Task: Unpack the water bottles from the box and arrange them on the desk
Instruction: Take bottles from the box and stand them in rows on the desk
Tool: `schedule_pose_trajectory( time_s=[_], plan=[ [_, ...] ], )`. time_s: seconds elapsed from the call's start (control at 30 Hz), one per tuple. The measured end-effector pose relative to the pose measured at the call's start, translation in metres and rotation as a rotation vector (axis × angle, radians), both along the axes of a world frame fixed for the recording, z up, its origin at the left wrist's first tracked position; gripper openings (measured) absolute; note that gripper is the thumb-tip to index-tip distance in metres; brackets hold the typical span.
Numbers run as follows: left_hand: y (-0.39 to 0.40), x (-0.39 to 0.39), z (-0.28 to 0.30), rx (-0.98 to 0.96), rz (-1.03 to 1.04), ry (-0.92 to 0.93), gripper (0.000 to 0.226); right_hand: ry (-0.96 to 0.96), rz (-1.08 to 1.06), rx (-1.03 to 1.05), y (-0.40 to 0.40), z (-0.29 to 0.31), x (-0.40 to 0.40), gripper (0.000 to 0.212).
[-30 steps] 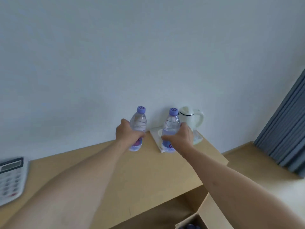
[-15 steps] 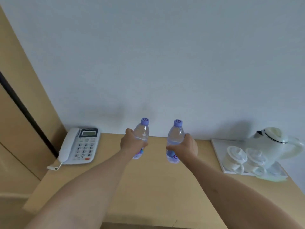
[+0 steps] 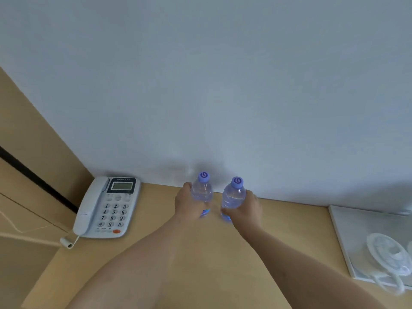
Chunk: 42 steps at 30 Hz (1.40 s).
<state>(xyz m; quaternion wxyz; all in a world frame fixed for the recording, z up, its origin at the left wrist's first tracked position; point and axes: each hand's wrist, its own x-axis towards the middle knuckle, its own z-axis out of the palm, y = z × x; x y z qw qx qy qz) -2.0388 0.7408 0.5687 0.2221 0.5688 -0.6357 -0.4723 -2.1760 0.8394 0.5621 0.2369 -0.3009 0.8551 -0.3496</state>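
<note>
Two clear water bottles with purple caps stand upright side by side near the back of the wooden desk (image 3: pixel 200 253), close to the wall. My left hand (image 3: pixel 189 204) is wrapped around the left bottle (image 3: pixel 203 190). My right hand (image 3: pixel 246 208) grips the right bottle (image 3: pixel 234 196). Their bases are at or just above the desk surface; I cannot tell if they touch it. The box is out of view.
A white desk phone (image 3: pixel 109 207) lies at the left end of the desk, its cord hanging off the edge. A white tray (image 3: pixel 356 228) with an upturned cup (image 3: pixel 388 253) sits at the right. A wooden panel stands left of the desk.
Both hands carried the bottles further back toward the wall and lower, and drew them closer together. The view shifted left, so the kettle has left the frame.
</note>
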Motion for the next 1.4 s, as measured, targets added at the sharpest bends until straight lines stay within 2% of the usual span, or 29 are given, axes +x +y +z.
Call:
schedule_pose_trajectory(
  time_s=[0.13, 0.27, 0.33, 0.5, 0.63, 0.7, 0.8, 1.17, 1.4],
  plan=[
    [-0.018, -0.022, -0.009, -0.050, -0.016, 0.003, 0.049, 0.010, 0.002, -0.059, -0.021, -0.012, -0.006, 0.039],
    [-0.032, -0.036, -0.019, -0.074, -0.024, -0.043, 0.054, -0.044, -0.052, -0.100, -0.035, -0.021, -0.009, 0.060],
    [-0.036, -0.035, -0.022, -0.070, -0.017, -0.037, 0.058, -0.045, -0.049, -0.101, -0.038, -0.023, -0.010, 0.063],
    [-0.041, -0.033, -0.025, -0.087, -0.054, -0.061, 0.063, 0.000, -0.008, -0.043, -0.039, -0.023, -0.015, 0.070],
    [-0.037, -0.023, -0.027, -0.055, -0.088, -0.127, 0.089, 0.046, 0.028, 0.051, -0.023, -0.019, -0.017, 0.094],
    [-0.033, -0.015, -0.026, -0.037, -0.112, -0.190, 0.099, 0.069, 0.025, 0.107, -0.012, -0.016, -0.017, 0.099],
    [-0.024, -0.002, -0.017, -0.015, -0.129, -0.229, 0.096, 0.075, -0.007, 0.130, 0.005, -0.007, -0.010, 0.103],
    [0.068, 0.014, 0.040, -0.129, -0.326, -0.102, 0.070, 0.232, -0.151, 0.117, 0.119, 0.045, 0.039, 0.102],
    [0.186, -0.030, 0.053, -0.151, -0.674, -0.064, 0.087, 0.228, -0.414, 0.156, 0.247, 0.054, 0.053, 0.104]
  ],
)
